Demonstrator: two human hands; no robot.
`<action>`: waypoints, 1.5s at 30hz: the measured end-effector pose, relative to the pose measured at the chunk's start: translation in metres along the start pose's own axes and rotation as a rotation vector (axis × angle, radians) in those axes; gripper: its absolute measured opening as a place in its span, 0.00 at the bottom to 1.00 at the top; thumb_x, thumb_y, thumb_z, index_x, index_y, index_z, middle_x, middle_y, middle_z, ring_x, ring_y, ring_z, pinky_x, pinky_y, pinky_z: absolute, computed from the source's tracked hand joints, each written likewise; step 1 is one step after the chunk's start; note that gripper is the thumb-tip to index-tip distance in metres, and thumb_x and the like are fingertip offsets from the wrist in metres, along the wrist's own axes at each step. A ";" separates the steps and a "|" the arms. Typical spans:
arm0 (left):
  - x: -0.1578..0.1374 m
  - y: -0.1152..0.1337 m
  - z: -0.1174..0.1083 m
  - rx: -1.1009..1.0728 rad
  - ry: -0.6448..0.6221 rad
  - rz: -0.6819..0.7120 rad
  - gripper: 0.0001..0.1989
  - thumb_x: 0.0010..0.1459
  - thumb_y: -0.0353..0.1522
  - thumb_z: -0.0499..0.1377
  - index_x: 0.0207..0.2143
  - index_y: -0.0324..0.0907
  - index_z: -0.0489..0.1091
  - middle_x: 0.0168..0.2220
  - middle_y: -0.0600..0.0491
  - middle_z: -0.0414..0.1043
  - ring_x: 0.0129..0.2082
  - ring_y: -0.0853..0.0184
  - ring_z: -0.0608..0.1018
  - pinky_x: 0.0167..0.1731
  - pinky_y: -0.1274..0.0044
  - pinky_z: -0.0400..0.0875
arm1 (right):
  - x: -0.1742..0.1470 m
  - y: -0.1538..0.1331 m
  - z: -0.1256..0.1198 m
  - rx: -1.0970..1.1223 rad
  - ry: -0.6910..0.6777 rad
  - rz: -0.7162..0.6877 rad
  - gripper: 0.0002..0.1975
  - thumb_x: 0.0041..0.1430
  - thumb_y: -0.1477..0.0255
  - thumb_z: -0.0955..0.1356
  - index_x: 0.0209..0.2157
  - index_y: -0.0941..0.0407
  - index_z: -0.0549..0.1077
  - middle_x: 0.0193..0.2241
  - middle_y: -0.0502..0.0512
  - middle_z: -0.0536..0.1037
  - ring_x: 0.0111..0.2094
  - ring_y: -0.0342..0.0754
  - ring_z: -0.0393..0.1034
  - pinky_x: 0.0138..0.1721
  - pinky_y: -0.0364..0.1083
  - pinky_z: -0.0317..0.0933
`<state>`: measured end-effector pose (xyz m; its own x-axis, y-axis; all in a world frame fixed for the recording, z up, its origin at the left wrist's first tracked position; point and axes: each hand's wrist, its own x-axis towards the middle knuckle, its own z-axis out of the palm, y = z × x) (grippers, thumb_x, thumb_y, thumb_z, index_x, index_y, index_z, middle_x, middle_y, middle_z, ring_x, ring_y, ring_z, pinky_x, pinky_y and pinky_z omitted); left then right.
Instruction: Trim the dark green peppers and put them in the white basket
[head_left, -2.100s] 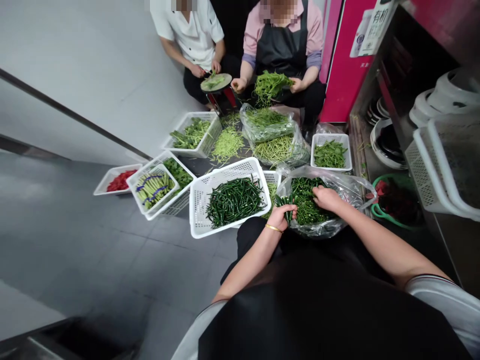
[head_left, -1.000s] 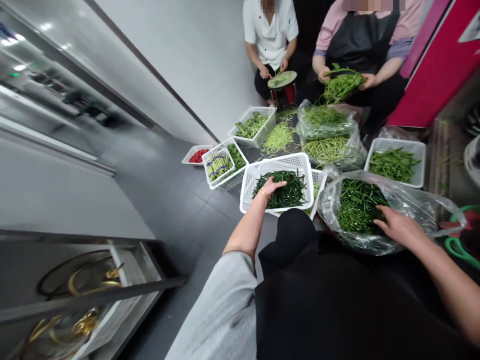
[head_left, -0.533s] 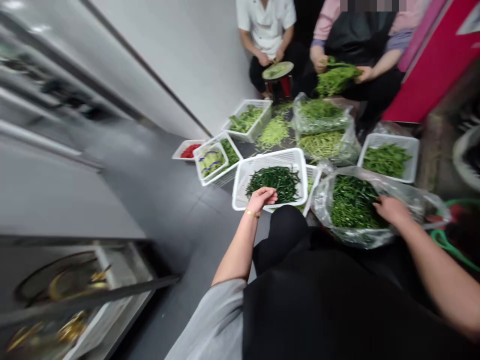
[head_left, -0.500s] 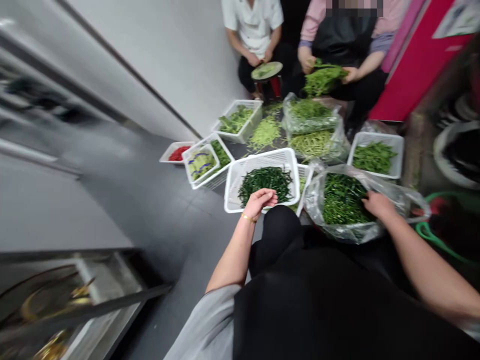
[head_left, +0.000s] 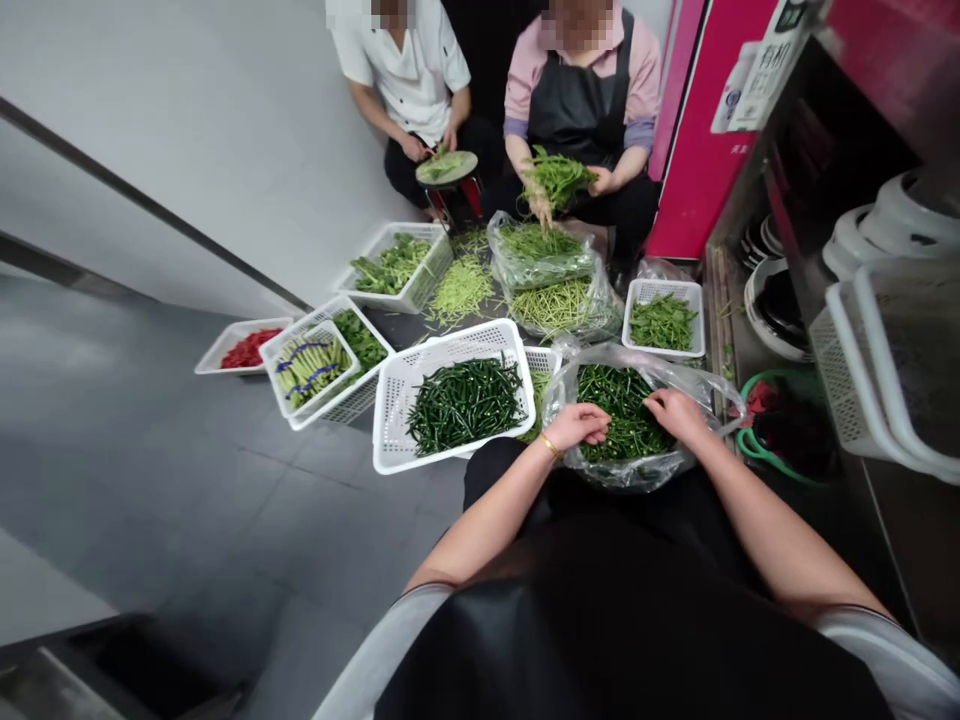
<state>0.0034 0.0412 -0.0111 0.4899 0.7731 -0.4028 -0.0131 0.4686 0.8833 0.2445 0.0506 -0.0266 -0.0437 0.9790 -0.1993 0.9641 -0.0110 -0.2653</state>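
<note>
A clear plastic bag (head_left: 556, 392) of dark green chili peppers (head_left: 615, 388) lies open in front of my knees. Over its left side my left hand (head_left: 579, 425), with a thin bracelet at the wrist, has its fingers curled together. My right hand (head_left: 677, 414) is at the bag's right side, thumb and fingers pinched close to the peppers. Anything held in either hand is too small to make out. Left of the bag, a white basket (head_left: 390, 432) holds a heap of similar dark green chili peppers (head_left: 469, 405).
Two people sit opposite, one handling leafy greens (head_left: 559, 178), the other at a small round stool (head_left: 448, 168). White baskets of greens surround a pile of cut stems (head_left: 461, 290). A tray of red pieces (head_left: 251, 347) stands left; a green basket (head_left: 780, 470) and metal shelving are right.
My left hand has moved right, from above the white basket to the plastic bag. My right hand stays at the bag, now over the peppers. The view has turned right.
</note>
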 end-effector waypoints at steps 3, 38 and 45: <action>-0.004 -0.002 -0.005 -0.055 0.097 -0.049 0.17 0.43 0.39 0.71 0.31 0.36 0.75 0.25 0.49 0.76 0.22 0.71 0.78 0.24 0.81 0.71 | 0.019 -0.021 0.005 -0.051 -0.089 0.002 0.18 0.63 0.61 0.62 0.36 0.57 0.78 0.40 0.61 0.80 0.41 0.52 0.74 0.40 0.45 0.62; -0.031 -0.005 0.028 0.090 -0.153 0.108 0.24 0.56 0.52 0.54 0.28 0.39 0.65 0.18 0.61 0.50 0.18 0.76 0.53 0.20 0.79 0.46 | -0.047 -0.063 -0.014 1.152 -0.329 -0.173 0.25 0.58 0.48 0.63 0.22 0.54 0.64 0.13 0.44 0.63 0.14 0.40 0.60 0.18 0.41 0.55; -0.060 0.022 0.031 0.208 -0.449 0.154 0.26 0.56 0.52 0.56 0.24 0.37 0.66 0.19 0.57 0.57 0.20 0.75 0.58 0.21 0.78 0.50 | -0.062 -0.050 0.001 1.337 -0.237 0.121 0.25 0.55 0.49 0.65 0.19 0.53 0.58 0.10 0.42 0.56 0.11 0.39 0.54 0.13 0.40 0.48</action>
<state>0.0008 -0.0086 0.0401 0.8226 0.5450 -0.1621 0.0369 0.2333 0.9717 0.1991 -0.0098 -0.0020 -0.1518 0.9012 -0.4059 -0.0169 -0.4130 -0.9106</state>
